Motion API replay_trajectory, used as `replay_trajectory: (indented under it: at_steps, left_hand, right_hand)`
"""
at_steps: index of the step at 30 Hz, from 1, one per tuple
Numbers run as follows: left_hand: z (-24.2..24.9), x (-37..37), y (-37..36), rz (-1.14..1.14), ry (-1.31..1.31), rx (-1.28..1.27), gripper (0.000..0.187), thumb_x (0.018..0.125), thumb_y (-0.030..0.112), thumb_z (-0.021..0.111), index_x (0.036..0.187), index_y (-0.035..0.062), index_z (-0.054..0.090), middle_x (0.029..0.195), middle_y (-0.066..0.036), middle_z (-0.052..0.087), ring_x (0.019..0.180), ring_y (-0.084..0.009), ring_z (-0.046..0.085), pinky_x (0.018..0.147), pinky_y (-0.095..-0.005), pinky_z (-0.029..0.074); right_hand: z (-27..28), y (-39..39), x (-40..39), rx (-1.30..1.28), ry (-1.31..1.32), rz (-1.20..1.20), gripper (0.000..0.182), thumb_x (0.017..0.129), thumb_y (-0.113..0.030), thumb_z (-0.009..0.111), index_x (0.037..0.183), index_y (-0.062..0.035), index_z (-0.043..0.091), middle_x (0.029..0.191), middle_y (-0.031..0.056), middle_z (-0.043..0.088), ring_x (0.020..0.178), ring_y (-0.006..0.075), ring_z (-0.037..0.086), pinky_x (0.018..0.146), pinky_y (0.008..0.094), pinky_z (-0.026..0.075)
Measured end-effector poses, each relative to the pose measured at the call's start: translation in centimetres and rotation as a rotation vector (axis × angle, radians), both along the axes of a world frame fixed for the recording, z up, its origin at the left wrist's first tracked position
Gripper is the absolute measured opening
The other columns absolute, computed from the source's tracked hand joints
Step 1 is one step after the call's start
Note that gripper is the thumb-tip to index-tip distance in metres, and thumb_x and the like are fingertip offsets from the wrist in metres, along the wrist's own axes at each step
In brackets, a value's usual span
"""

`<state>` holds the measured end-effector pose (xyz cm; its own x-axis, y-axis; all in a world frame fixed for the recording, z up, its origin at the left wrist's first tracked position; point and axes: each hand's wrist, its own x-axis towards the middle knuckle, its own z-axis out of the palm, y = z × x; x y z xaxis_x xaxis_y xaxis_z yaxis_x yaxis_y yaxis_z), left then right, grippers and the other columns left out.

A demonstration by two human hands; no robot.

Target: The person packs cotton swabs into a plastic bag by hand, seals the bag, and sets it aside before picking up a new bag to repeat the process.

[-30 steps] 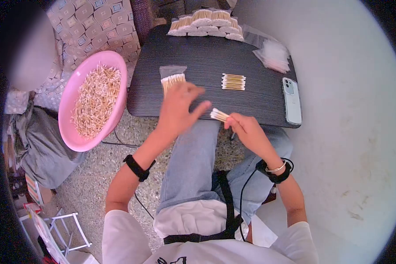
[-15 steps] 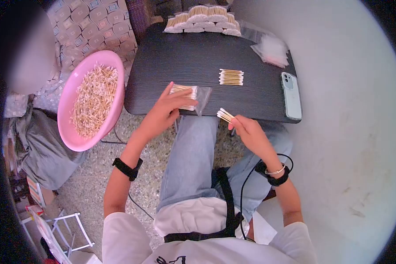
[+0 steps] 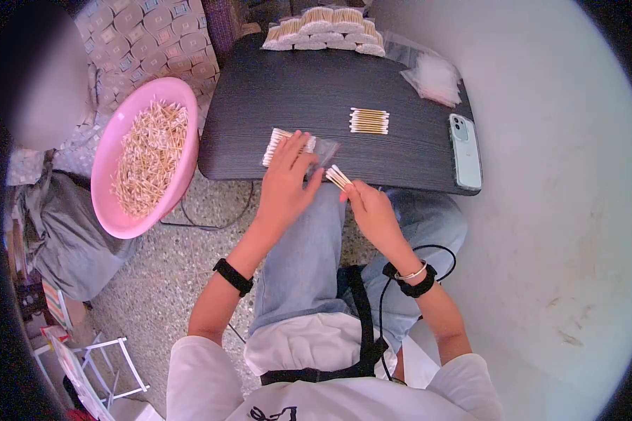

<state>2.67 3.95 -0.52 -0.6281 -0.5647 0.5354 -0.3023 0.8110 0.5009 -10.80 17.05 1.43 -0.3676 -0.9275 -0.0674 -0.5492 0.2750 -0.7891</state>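
Observation:
My left hand (image 3: 288, 172) lies with spread fingers over a clear bag of cotton swabs (image 3: 277, 144) near the table's front edge. The bag's clear end (image 3: 326, 150) sticks out to the right of the fingers. Between the fingertips of my right hand (image 3: 366, 203) is a small bunch of cotton swabs (image 3: 338, 177), white tips pointing up and left, close to the left thumb. Farther back on the table, a flat row of cotton swabs (image 3: 369, 121) lies by itself.
A pink basin (image 3: 102, 184) full of loose swabs stands left of the dark table (image 3: 281, 84). Filled swab packs (image 3: 323, 31) are stacked at the back. Clear bags (image 3: 433, 78) and a phone (image 3: 466, 152) lie on the right. A black cable (image 3: 380, 309) hangs by my right wrist.
My left hand has moved right across the bag, uncovering its left end. My right hand has shifted left with its swabs, which are now nearer the left thumb.

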Motion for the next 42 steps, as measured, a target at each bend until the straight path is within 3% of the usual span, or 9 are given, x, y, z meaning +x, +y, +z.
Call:
replay_trajectory:
  at_steps: [6,9,12,15,21,27,30,36,42]
  left_hand:
    - [0.1,0.5,-0.1,-0.064,-0.073,0.004,0.008,0.088,0.009,0.056,0.093,0.0028,0.057,0.131,-0.018,0.051,0.127,-0.0327,0.043,0.110,-0.0454,0.027]
    - [0.8,0.8,0.2,-0.078,-0.015,0.077,0.010,0.091,0.011,0.053,0.095,0.0020,0.053,0.129,-0.018,0.053,0.127,-0.0331,0.043,0.110,-0.0458,0.026]
    - [0.9,1.0,0.5,-0.107,-0.016,0.113,0.011,0.093,0.010,0.049,0.099,0.0015,0.049,0.129,-0.018,0.053,0.126,-0.0339,0.044,0.110,-0.0458,0.026]
    - [1.3,1.2,0.5,-0.150,-0.056,0.145,0.011,0.095,0.009,0.045,0.101,0.0014,0.046,0.129,-0.016,0.053,0.126,-0.0350,0.043,0.110,-0.0451,0.027]
    - [1.5,1.2,0.8,-0.170,-0.056,0.077,0.009,0.092,0.004,0.047,0.099,0.0010,0.043,0.118,-0.019,0.059,0.118,-0.0359,0.051,0.107,-0.0484,0.029]
    - [2.0,2.9,1.2,-0.208,-0.003,0.263,0.038,0.091,0.014,0.052,0.125,-0.0010,0.042,0.130,-0.018,0.051,0.128,-0.0347,0.042,0.110,-0.0473,0.024]
    - [1.1,3.9,0.5,-0.130,-0.020,0.178,0.051,0.090,0.020,0.056,0.133,-0.0003,0.039,0.135,-0.018,0.046,0.133,-0.0338,0.035,0.112,-0.0467,0.022]
    - [1.6,3.7,1.0,-0.122,-0.002,0.189,0.047,0.088,0.017,0.057,0.130,-0.0007,0.044,0.133,-0.019,0.048,0.132,-0.0340,0.037,0.111,-0.0466,0.023]
    - [-0.1,2.7,1.1,-0.013,0.093,0.100,0.022,0.086,0.006,0.058,0.106,0.0006,0.051,0.127,-0.015,0.056,0.124,-0.0328,0.048,0.110,-0.0475,0.026]
  right_hand:
    - [-0.3,-0.1,0.6,-0.072,-0.047,0.004,0.032,0.098,-0.026,0.041,0.085,-0.0028,0.059,0.067,0.0204,0.058,0.063,0.0386,0.058,0.057,0.0449,0.042]
    - [-0.5,-0.2,1.0,-0.075,-0.143,0.017,0.033,0.099,-0.028,0.042,0.085,-0.0026,0.058,0.058,0.0075,0.045,0.052,0.0165,0.045,0.051,0.0314,0.036]
    - [0.0,-0.1,1.3,-0.056,-0.186,0.025,0.034,0.099,-0.029,0.042,0.085,-0.0035,0.058,0.057,0.0023,0.041,0.053,0.0111,0.041,0.050,0.0280,0.034]
    - [0.7,-0.3,1.4,-0.078,-0.239,0.055,0.032,0.098,-0.027,0.042,0.086,-0.0025,0.059,0.064,0.0161,0.055,0.059,0.0311,0.056,0.057,0.0399,0.042]
    - [0.3,-1.0,1.0,0.003,-0.326,0.070,0.032,0.098,-0.025,0.041,0.084,-0.0031,0.059,0.063,0.0102,0.054,0.057,0.0211,0.051,0.057,0.0346,0.041]
    - [-0.9,-1.5,1.6,-0.041,-0.437,0.099,0.034,0.099,-0.025,0.040,0.081,-0.0027,0.058,0.063,0.0068,0.052,0.058,0.0174,0.050,0.057,0.0328,0.041]
    - [-1.0,-1.3,1.5,0.020,-0.480,0.105,0.034,0.099,-0.026,0.040,0.081,-0.0026,0.058,0.064,0.0074,0.053,0.059,0.0183,0.050,0.058,0.0332,0.042]
    - [-0.4,-2.1,1.6,0.007,-0.404,0.098,0.033,0.098,-0.026,0.040,0.082,-0.0028,0.057,0.066,0.0117,0.055,0.061,0.0221,0.053,0.060,0.0351,0.043]
    - [-1.0,-2.3,2.0,-0.012,-0.361,0.086,0.032,0.098,-0.026,0.042,0.082,-0.0024,0.058,0.071,0.0147,0.058,0.065,0.0274,0.057,0.063,0.0370,0.044]
